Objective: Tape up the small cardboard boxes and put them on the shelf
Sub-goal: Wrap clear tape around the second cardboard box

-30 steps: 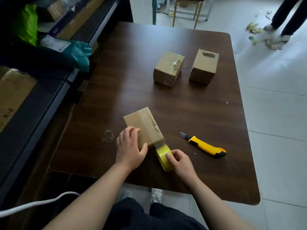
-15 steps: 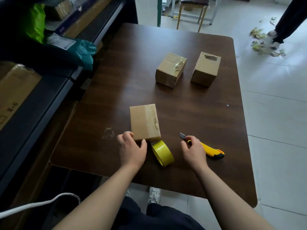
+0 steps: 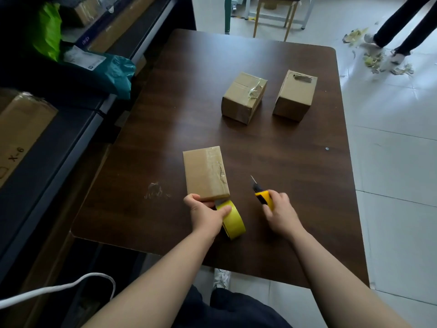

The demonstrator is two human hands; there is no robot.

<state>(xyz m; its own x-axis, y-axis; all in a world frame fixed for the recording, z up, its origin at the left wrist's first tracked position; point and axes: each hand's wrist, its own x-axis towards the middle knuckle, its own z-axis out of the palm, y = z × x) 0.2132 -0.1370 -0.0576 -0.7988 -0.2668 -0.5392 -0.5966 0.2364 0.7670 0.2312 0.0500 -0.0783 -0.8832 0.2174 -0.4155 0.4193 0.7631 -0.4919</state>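
Since half a second ago our right hand has closed its fingers round the yellow plastic utility knife, and our left hand has taken hold of the yellow roll of tape. On the dark brown wooden table the flat brown cardboard box lies near the front edge, well apart from a taller cardboard box with crumpled tape and a plain cardboard box just beside it. Thumb and fingers curl round the roll, which touches the flat box's near end; the knife's blade points away from us.
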